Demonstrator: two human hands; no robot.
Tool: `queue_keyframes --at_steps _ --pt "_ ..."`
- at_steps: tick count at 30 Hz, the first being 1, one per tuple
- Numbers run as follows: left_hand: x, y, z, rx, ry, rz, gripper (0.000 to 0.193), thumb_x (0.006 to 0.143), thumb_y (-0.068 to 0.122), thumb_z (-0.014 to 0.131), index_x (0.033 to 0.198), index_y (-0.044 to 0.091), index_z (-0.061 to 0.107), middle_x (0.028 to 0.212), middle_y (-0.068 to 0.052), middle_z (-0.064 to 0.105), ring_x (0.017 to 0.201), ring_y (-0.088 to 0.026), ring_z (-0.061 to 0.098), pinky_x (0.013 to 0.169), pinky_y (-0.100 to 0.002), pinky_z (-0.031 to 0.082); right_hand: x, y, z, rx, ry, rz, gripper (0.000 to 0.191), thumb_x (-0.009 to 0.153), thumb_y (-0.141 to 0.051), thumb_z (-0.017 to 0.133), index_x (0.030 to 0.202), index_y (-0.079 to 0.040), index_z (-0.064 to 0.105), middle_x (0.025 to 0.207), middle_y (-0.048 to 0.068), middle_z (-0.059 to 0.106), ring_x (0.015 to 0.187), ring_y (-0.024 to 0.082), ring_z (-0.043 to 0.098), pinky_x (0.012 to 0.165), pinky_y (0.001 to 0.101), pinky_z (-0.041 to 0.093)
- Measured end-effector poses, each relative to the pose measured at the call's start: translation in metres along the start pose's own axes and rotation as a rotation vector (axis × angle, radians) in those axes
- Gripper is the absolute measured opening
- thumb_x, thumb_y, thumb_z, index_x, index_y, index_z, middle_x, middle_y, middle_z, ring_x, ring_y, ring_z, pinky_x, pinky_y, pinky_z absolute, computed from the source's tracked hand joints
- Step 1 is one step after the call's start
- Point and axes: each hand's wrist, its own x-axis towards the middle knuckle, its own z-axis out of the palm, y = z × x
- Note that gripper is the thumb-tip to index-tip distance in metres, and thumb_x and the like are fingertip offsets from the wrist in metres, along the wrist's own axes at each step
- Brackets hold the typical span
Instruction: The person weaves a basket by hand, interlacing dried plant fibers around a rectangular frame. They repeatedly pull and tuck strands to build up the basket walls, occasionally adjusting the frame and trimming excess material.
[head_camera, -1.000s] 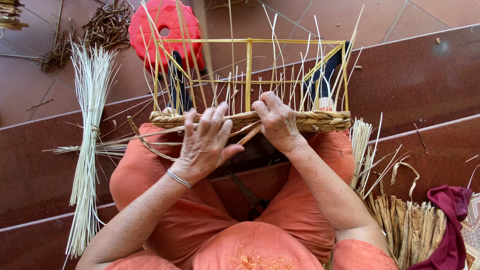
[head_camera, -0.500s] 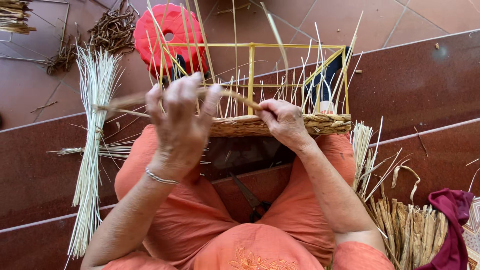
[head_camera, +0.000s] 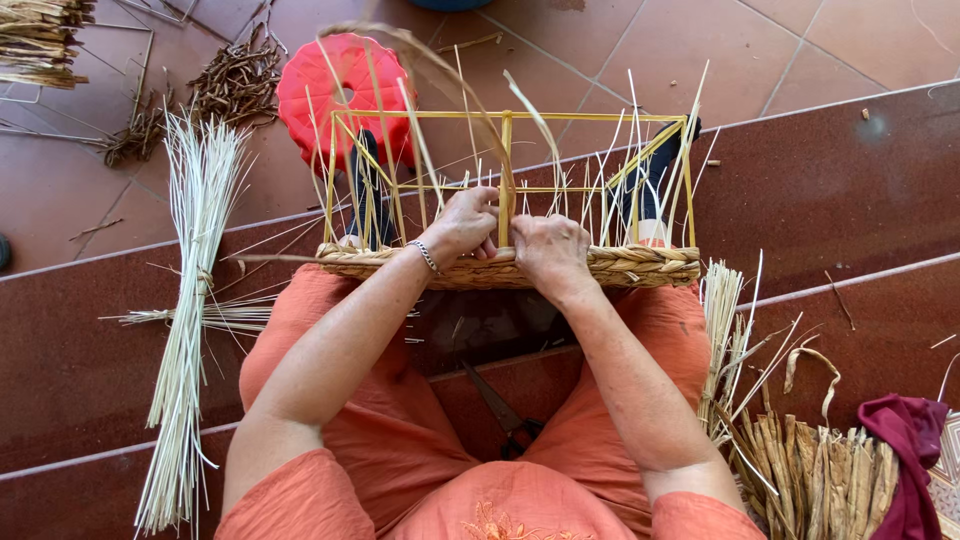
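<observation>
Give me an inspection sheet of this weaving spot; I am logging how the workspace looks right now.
Surface: dark red stone steps, tiled floor above.
Job's things: rectangular yellow frame basket with woven straw rim resting on the knees; a long straw strand arcs over it.
Clutter: tied bundle of pale reeds at left; dried flat leaves at right; dark scissors between the legs; brown twig heaps.
Hands: left hand and right hand both on the rim beside the centre upright.
Cables: nothing seen.
Surroundings: red plastic stool; maroon cloth.
</observation>
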Motion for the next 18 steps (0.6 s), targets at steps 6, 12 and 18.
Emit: queue_keyframes --at_steps 6,12,18 --pt "0.0 -0.004 0.0 -0.125 -0.024 0.014 0.065 0.083 -0.002 0.056 0.146 0.004 0.04 0.093 -0.014 0.069 0.054 -0.014 0.061 0.044 -0.03 0.048 0.01 0.013 -0.014 0.108 -0.349 -0.048 0.026 0.091 -0.033 0.061 0.109 -0.027 0.078 0.101 0.01 0.075 0.096 0.032 0.07 0.086 0.0458 0.053" --pt "-0.005 -0.029 0.004 0.691 0.5 0.614 0.035 0.086 0.016 0.078 0.115 0.001 0.064 0.081 -0.02 0.074 0.072 -0.034 0.072 0.064 -0.042 0.057 -0.007 0.029 -0.001 0.569 -0.044 -0.009 0.024 0.091 -0.018 0.068 0.115 -0.018 0.074 0.101 0.008 0.076 0.085 0.022 0.073 0.079 0.0339 0.058" --pt "-0.025 -0.061 0.014 0.964 0.338 0.502 0.01 0.097 0.003 0.065 0.106 0.001 0.061 0.087 -0.02 0.073 0.07 -0.03 0.073 0.063 -0.038 0.059 -0.025 0.041 0.015 0.38 0.334 -0.402 0.017 0.088 -0.01 0.078 0.105 -0.014 0.077 0.087 0.004 0.074 0.083 0.019 0.065 0.076 0.0347 0.054"
